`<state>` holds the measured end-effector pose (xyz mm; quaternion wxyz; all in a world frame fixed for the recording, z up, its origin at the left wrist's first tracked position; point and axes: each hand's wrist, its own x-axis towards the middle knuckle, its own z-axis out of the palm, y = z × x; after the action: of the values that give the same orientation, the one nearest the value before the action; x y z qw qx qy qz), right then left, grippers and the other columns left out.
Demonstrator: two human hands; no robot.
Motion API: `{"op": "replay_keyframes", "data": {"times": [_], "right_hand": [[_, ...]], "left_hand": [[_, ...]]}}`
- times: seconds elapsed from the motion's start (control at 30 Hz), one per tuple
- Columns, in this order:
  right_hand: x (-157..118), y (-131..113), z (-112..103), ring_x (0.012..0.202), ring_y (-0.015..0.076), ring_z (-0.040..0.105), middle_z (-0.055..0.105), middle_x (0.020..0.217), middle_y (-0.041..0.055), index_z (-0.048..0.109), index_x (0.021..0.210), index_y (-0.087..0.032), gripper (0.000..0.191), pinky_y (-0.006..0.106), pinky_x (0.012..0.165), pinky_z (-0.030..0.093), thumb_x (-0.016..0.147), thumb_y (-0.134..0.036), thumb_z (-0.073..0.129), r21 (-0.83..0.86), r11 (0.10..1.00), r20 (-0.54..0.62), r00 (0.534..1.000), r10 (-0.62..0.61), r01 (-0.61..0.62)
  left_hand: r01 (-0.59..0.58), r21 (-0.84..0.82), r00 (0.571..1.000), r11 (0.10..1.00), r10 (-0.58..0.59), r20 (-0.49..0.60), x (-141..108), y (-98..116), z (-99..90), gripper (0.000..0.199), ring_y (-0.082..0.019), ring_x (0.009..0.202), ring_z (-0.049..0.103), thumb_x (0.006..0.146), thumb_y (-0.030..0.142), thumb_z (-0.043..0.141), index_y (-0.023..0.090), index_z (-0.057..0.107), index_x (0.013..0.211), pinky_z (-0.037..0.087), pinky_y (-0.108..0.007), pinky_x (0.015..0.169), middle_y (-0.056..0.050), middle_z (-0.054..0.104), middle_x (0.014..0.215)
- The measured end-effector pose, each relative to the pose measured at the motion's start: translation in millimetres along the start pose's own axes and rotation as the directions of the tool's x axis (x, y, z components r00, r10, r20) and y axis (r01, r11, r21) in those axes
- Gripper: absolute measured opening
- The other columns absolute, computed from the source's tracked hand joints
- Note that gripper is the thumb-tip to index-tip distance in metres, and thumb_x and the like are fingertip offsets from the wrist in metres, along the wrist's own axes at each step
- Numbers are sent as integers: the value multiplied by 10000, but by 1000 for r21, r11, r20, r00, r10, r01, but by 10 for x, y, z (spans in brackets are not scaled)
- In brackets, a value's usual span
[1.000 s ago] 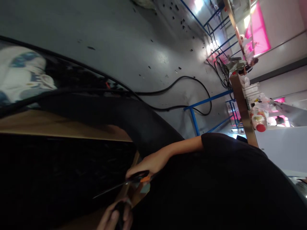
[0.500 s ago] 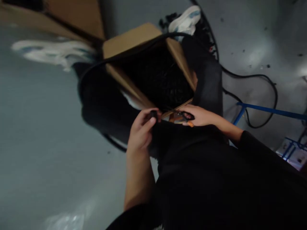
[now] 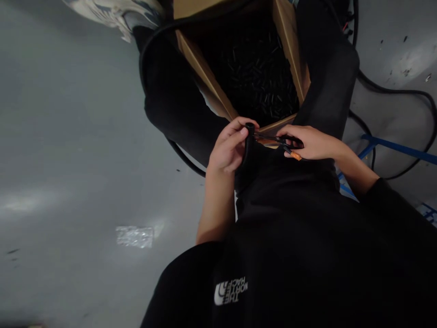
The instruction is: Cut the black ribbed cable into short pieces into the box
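My left hand (image 3: 229, 145) is closed around the end of a black corrugated tube (image 3: 248, 148), its open end pointing up beside my thumb. In my right hand (image 3: 309, 142) is a pair of scissors (image 3: 292, 142) with dark handles, and an orange piece shows at the lower handle. The scissors' blades reach left to the tube just under its end; whether they touch it I cannot tell. Just beyond both hands, between my legs, stands a cardboard box (image 3: 290, 43) holding a heap of short black tube pieces (image 3: 259, 73).
A long black hose (image 3: 186, 157) curves around my legs and continues across the floor at the right (image 3: 403, 92). A blue metal frame (image 3: 399, 148) stands to the right. A clear plastic piece (image 3: 134, 237) lies on the grey floor at the left.
The view has shifted, so the box and hands appear larger and further right. More of the tube shows in my left hand, and the scissors' blades are now right at it.
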<state>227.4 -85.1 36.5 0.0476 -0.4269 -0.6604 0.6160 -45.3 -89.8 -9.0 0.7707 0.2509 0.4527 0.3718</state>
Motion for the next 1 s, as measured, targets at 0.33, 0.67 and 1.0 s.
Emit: {"op": "replay_keyframes", "data": {"times": [0.33, 0.67, 1.0], "right_hand": [[76, 54, -110, 873, 138, 624, 718, 1109, 39, 652, 1441, -166, 539, 292, 826, 471, 953, -356, 783, 16, 1000, 132, 991, 16, -18], [156, 200, -28, 897, 131, 643, 705, 1020, 4, 687, 1328, -130, 456, 311, 865, 501, 955, -377, 778, 156, 984, -76, 993, 94, -81], [10, -24, -125, 1070, 161, 695, 674, 1194, 26, 575, 1360, -141, 537, 408, 1015, 584, 956, -400, 818, 122, 991, -30, 998, -49, 52]], "left_hand": [[59, -41, 998, 997, -60, -16, 106, -14, 20, 458, -141, 853, 699, 745, 553, 1008, 216, 807, 981, 607, -210, 750, -45, 758, 1010], [-47, 173, 995, 984, 61, -78, 64, -78, -61, 424, -153, 710, 761, 879, 573, 928, 222, 717, 989, 621, -249, 651, -5, 784, 824], [-62, 188, 997, 980, 53, 53, -146, 123, 157, 393, -108, 507, 674, 909, 501, 924, 183, 696, 868, 471, -195, 427, -31, 803, 738]]}}
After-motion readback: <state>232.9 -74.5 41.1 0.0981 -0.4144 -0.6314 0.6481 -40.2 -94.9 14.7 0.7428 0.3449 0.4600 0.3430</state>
